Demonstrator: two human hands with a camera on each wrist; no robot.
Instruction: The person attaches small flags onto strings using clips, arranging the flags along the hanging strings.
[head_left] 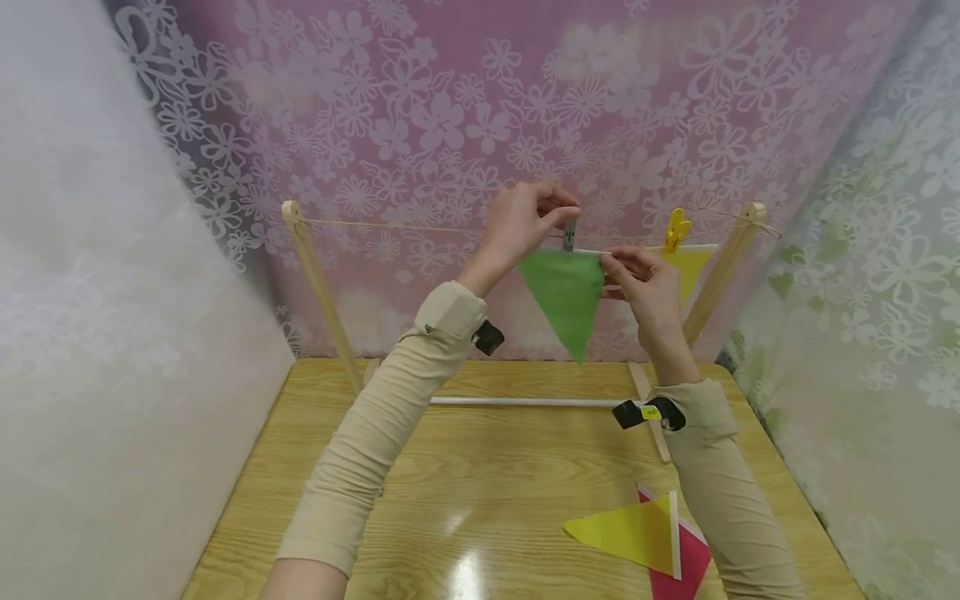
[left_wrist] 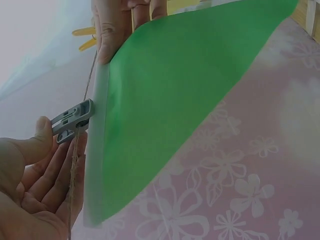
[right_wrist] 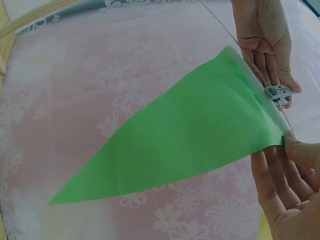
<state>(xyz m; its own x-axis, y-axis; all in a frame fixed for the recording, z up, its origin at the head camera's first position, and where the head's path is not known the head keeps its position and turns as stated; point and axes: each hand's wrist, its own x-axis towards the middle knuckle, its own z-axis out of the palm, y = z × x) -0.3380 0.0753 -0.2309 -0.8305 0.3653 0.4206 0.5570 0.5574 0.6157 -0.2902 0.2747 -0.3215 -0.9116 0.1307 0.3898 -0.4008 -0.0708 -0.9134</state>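
A green pennant [head_left: 564, 287] with a white top edge hangs point-down at the string [head_left: 397, 225]. My left hand [head_left: 521, 221] pinches the handles of a grey clothespin [left_wrist: 72, 120], whose nose sits at the pennant's white edge beside the string. With thumb and fingers, my right hand [head_left: 648, 292] pinches the pennant's right top corner, seen closely in the right wrist view, where the green cloth [right_wrist: 185, 135] spreads out flat. Right of that hand, a yellow clothespin [head_left: 677, 231] holds a yellow pennant [head_left: 693, 271] on the string, partly hidden by the hand.
Two wooden posts [head_left: 322, 292] carry the string, joined low by a white rod [head_left: 532, 402]. On the wooden table [head_left: 450, 475], a loose yellow pennant [head_left: 626, 533] overlaps a red pennant [head_left: 686, 567] near the right forearm. Flowered cloth [head_left: 435, 125] hangs behind and at the sides.
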